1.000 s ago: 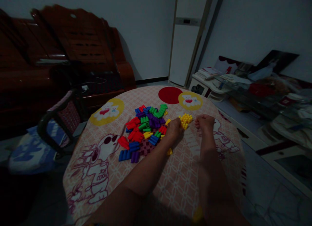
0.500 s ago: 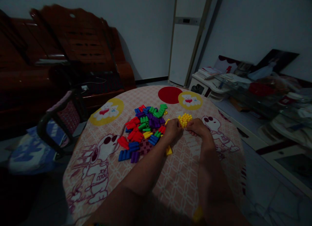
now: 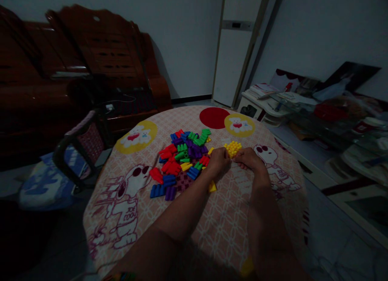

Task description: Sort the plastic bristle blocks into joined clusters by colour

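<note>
A knobbly cluster of yellow building blocks stands on the tablecloth, between and just beyond my two hands. At its left near edge, my left hand is closed, with its fingers curled in a pinch against the blocks. On the other side my right hand is closed too, thumb and fingers together at the cluster's right near edge. My fingers hide the parts they grip. Left of my left hand lies a loose pile of plastic blocks, among them red ones, purple ones, green ones and blue ones.
The round table has a patterned cloth. A yellow block lies beside my left forearm. To the left are a chair and a wooden sofa; a cluttered cabinet stands at the right, a tall white unit behind.
The whole view has shifted slightly to the right. Both hands stay at the yellow cluster, with little visible movement of their fingers. The pile looks the same.
</note>
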Motion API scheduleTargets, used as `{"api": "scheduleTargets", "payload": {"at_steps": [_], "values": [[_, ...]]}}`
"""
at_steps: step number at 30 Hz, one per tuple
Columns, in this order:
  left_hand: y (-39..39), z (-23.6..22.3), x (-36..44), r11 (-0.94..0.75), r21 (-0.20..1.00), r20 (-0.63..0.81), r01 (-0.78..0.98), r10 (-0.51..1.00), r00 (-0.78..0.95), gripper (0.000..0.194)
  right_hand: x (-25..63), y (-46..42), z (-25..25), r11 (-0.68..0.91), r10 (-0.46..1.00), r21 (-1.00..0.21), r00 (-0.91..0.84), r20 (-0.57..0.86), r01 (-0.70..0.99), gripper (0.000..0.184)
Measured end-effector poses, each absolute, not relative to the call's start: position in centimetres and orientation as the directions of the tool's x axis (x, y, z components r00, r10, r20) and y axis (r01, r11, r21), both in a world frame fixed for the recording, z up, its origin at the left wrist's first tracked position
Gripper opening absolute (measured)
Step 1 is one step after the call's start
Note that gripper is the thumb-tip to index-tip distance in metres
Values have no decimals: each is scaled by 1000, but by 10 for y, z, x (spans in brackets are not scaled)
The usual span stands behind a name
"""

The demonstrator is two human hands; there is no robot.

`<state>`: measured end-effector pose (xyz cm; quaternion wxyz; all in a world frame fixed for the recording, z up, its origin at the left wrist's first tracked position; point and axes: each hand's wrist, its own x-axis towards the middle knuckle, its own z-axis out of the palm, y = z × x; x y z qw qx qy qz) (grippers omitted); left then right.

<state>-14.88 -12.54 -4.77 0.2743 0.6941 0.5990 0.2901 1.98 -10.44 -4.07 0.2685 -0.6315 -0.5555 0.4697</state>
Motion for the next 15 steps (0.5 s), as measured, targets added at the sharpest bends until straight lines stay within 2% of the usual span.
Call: {"api": "scheduleTargets", "payload": {"at_steps": [5, 9, 12, 15], "values": [[-121, -44, -153, -160, 730, 87, 665, 986, 142, 5, 20, -110, -30, -244, 950, -839, -55, -308, 487, 23], [-104, -33, -186, -184, 766, 143, 616, 983, 116, 6, 15, -115, -18, -237, 958, -879, -51, -282, 414, 20], [-91, -25, -229, -132, 816, 181, 562, 983, -32, 4, -4, -115, -14, -146, 963, -897, -146, -225, 417, 19], [-87, -22, -270, -54, 884, 164, 464, 966, -200, 5, -41, -118, -14, 67, 926, -890, -361, -113, 451, 12]]}}
